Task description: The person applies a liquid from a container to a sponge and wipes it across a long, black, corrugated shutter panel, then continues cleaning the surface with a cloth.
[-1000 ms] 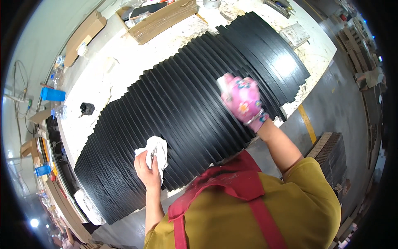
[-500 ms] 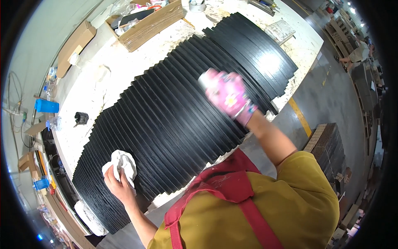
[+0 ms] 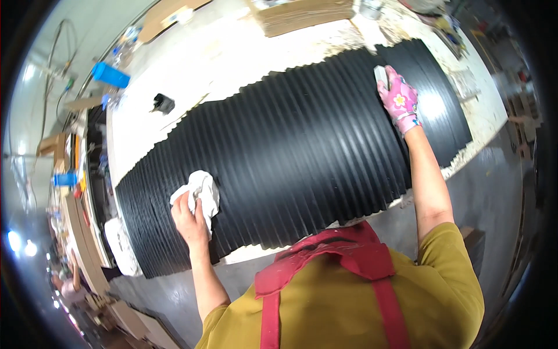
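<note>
Head view: the bare left hand (image 3: pixel 189 225) is gripping a bunched white cloth (image 3: pixel 206 191) between thumb and curled fingers, and the cloth is resting on the near left part of a broad spread of black strips (image 3: pixel 273 128). The right hand (image 3: pixel 400 100), in a pink flowered glove, is pinching a small pale block (image 3: pixel 381 75) between thumb and fingers, well apart from the left and near the far right end of the spread; whether the block is touching the surface, cannot tell. The strips are lying side by side across the counter (image 3: pixel 197 67), their uneven ends forming a stepped outline, the right section showing a bright patch of glare. Beyond them, a cardboard box (image 3: pixel 308 19) is standing at the top edge, its contents mostly cut off. A small black object (image 3: pixel 163 104) is sitting off the far left edge of the strips, a blue container (image 3: pixel 110 75) farther left. A white bundle (image 3: pixel 123 247) is lying just beside the left end. The wearer is leaning in below, a red apron (image 3: pixel 325 256) over a mustard top (image 3: pixel 331 314).
</note>
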The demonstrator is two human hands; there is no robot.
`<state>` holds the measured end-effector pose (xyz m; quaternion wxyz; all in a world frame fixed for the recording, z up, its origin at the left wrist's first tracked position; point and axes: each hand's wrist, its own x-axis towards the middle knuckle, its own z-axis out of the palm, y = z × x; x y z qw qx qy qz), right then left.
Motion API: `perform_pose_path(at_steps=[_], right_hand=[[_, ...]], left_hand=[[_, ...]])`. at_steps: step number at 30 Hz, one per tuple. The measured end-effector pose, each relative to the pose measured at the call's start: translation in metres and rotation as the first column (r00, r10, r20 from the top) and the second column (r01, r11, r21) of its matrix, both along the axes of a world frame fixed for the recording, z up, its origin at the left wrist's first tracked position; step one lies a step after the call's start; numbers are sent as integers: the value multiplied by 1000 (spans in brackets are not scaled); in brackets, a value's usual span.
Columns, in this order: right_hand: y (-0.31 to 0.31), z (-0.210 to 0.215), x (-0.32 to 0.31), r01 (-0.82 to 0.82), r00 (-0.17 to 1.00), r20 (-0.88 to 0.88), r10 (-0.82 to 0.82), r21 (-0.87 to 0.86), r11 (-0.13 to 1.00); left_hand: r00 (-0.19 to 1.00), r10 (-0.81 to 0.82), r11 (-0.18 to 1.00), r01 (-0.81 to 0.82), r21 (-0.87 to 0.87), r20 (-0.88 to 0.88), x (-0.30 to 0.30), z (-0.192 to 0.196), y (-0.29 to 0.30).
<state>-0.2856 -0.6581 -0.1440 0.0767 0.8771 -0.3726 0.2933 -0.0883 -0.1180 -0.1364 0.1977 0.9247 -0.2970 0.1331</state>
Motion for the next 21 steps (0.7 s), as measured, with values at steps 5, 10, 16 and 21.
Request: perform_pose_path(at_steps=[5, 10, 16, 21], right_hand=[[166, 30, 86, -293, 870, -349, 348, 202, 935], [164, 39, 115, -514, 811, -159, 564, 270, 815], [157, 26, 148, -432, 829, -265, 493, 259, 864], [265, 23, 149, -835, 513, -30, 858, 214, 507]], left_hand=[[994, 101, 995, -100, 9, -43, -6, -8, 5], [990, 104, 994, -107, -32, -96, -7, -6, 23], [988, 100, 987, -114, -115, -120, -8, -10, 10], [996, 70, 985, -79, -153, -62, -6, -13, 16]])
